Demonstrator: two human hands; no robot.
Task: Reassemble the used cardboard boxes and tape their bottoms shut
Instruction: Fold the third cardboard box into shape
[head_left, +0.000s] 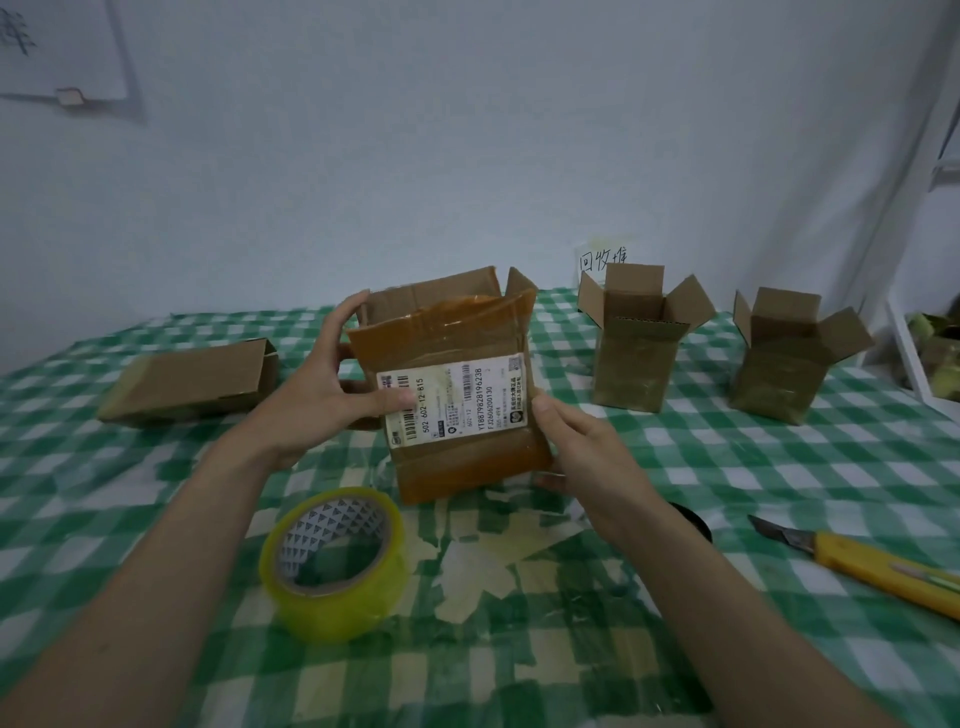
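both forearms reach in from the bottom edge toward the middle of the surface (156, 467), which wears a green check cloth. the left hand (317, 384) has its grip closed on the left side of the held box (457, 384), thumb pressed flat on the white label (457, 400), fingers wrapped round the far side and top corner. the right hand (582, 447) pinches the same box at its lower right edge, thumb on the front face, fingers behind.

the held box stands at the centre of the surface, tilted a little to the left, brown tape across its front, its top flaps loose and half raised; what lies inside is hidden.

two smaller boxes stand upright at the far right, well apart from the hands: the near box (639, 343) and the far box (789, 358), each with flaps spread open upward; their insides cannot be seen. a flat box (192, 382) lies on its side at the far left.

a tape roll (335, 561) sits tilted on the cloth just below the held box, between the forearms. a yellow knife (862, 561) lies at the right, blade out, pointing toward the right wrist.
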